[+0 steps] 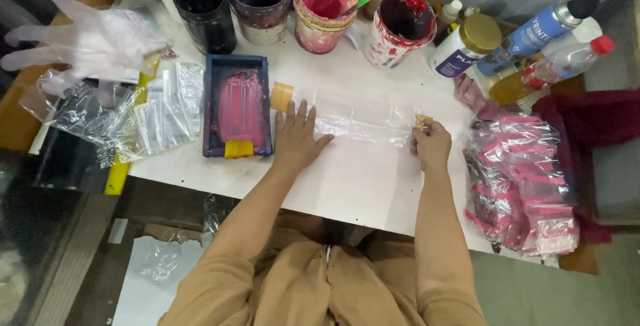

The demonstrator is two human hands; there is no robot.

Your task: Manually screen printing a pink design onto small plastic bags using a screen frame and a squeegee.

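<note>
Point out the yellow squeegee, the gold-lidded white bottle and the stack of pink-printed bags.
yellow squeegee [239,149], head view, middle of its blade in the blue tray.
gold-lidded white bottle [455,55], head view, its white body.
stack of pink-printed bags [523,179], head view, centre of top bag.

paint pots [319,10], spray can [541,29], printed bags [523,183]

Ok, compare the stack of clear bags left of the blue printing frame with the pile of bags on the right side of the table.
The left stack of clear bags looks plain, with no colour on it; the right pile of bags carries pink bands. The left stack looks smaller and flatter, while the right pile is taller and spreads to the white table edge. The left stack lies beside the blue printing frame; the right pile lies beyond the right hand. Both are glossy transparent plastic.
</note>
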